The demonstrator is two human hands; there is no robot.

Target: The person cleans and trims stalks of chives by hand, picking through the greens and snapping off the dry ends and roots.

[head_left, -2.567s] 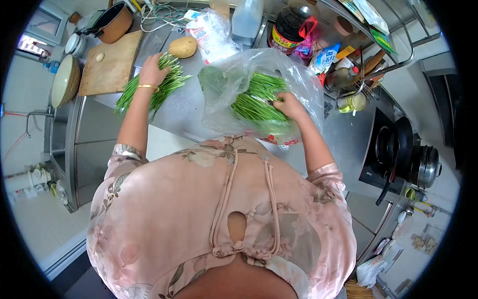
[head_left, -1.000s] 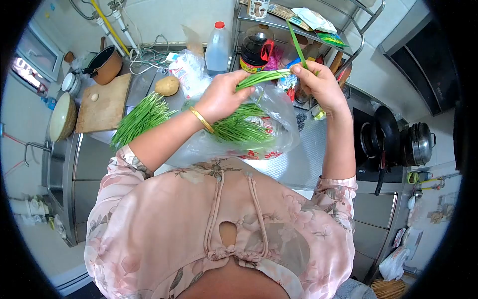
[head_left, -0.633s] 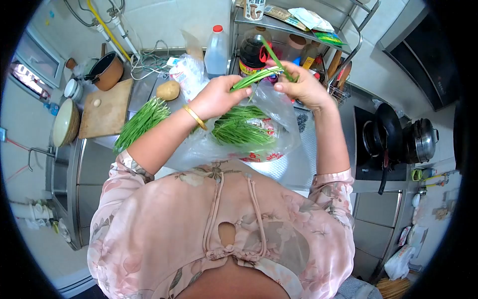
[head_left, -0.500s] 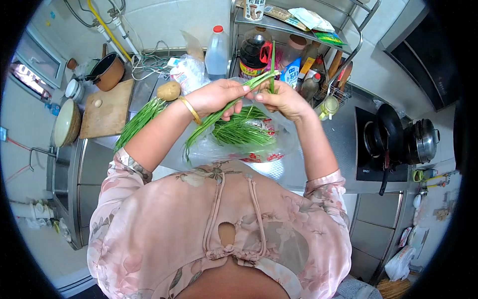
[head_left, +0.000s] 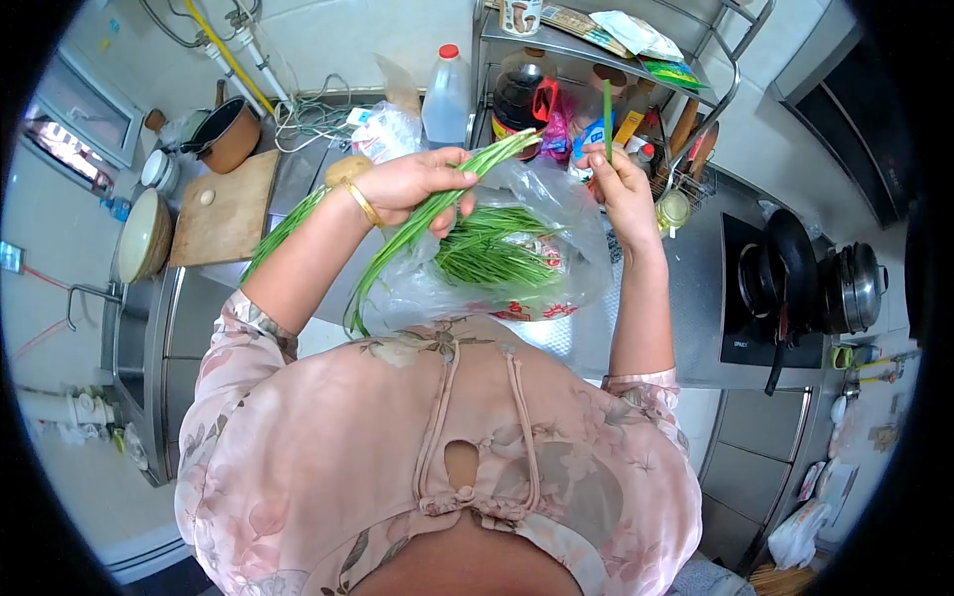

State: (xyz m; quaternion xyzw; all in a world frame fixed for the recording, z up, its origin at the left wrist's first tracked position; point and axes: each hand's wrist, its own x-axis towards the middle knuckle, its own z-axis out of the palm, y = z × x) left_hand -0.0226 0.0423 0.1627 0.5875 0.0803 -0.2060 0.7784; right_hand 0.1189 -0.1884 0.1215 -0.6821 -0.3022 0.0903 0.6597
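My left hand (head_left: 412, 189), with a gold bangle at the wrist, is closed around a small bunch of garlic chives (head_left: 502, 152). Their pale ends point up and right, and the green leaves hang down toward my blouse. Off to the right, my right hand (head_left: 626, 194) pinches a single green chive leaf (head_left: 608, 109) that stands upright. Between and below my hands, a heap of chives (head_left: 497, 248) lies on a clear plastic bag (head_left: 588, 263) with red print. More chives (head_left: 288, 233) lie left of my left forearm, beside a partly hidden potato (head_left: 345, 169).
At left are a cutting board (head_left: 227, 214) with a small pale round thing on it, a brown pot (head_left: 229, 137) and a bowl (head_left: 146, 238). A metal rack (head_left: 586, 50) with bottles stands behind. A wok (head_left: 780, 253) sits on the stove at right.
My right hand has moved right, away from the bunch, carrying a single chive leaf. My left hand keeps its hold on the bunch. The view has shifted slightly.
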